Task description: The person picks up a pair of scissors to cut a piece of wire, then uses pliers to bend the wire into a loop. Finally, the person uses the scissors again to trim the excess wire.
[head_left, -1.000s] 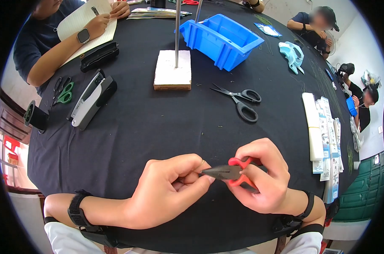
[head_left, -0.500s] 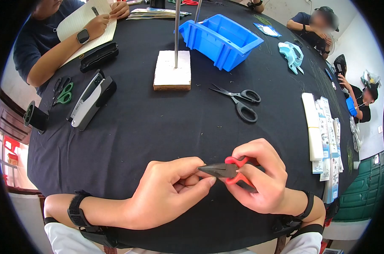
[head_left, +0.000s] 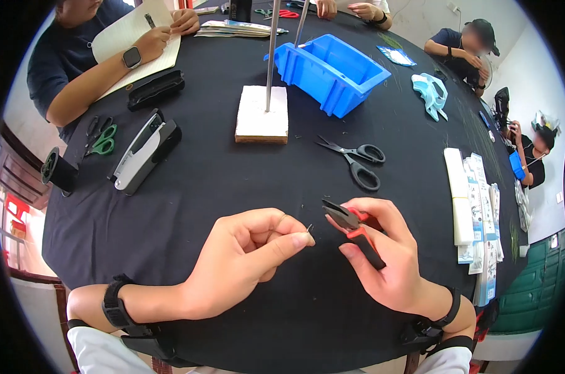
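Observation:
My left hand is closed, with thumb and forefinger pinching a tiny thin metal hook whose curved end sticks out past the fingertips. Its exact kind is too small to be sure of. My right hand is wrapped round red-handled pliers. The dark jaws point up and left, apart from the left fingertips. Beyond the right hand lie black scissors with their blades slightly parted.
A stapler, green scissors and a black spool lie at left. Ahead stand a white block with a metal rod and a blue bin. Paper packets lie at right. Other people sit around the table.
The pliers have come away from my left fingertips and turned upward in my right hand. The hook's end now shows at the left fingertips. The view has shifted slightly.

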Action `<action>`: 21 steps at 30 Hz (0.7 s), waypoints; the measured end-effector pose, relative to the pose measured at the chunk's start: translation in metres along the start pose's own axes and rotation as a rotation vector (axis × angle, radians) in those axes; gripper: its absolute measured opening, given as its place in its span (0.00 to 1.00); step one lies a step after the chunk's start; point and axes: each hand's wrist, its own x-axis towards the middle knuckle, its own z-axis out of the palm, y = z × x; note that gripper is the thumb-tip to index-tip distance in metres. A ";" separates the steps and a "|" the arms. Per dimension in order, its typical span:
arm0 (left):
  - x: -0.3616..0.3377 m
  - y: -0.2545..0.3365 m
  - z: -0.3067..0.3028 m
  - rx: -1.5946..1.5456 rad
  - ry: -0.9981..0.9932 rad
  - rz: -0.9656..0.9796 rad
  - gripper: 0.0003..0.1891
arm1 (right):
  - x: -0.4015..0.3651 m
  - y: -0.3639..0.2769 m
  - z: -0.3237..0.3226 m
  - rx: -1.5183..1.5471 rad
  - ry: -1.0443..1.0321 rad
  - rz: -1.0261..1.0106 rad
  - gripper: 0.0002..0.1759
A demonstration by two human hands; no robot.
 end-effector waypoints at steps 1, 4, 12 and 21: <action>0.000 0.000 -0.002 -0.044 -0.019 -0.016 0.07 | -0.003 0.003 0.000 0.012 -0.015 0.008 0.11; 0.002 -0.003 -0.004 -0.120 -0.066 -0.063 0.07 | -0.004 0.003 -0.003 0.086 -0.039 0.027 0.12; -0.002 -0.005 0.007 0.019 -0.148 -0.039 0.05 | -0.001 -0.009 -0.003 0.280 -0.041 0.096 0.13; -0.004 -0.005 0.009 0.063 -0.152 -0.087 0.06 | -0.003 -0.007 -0.003 0.209 -0.032 -0.001 0.12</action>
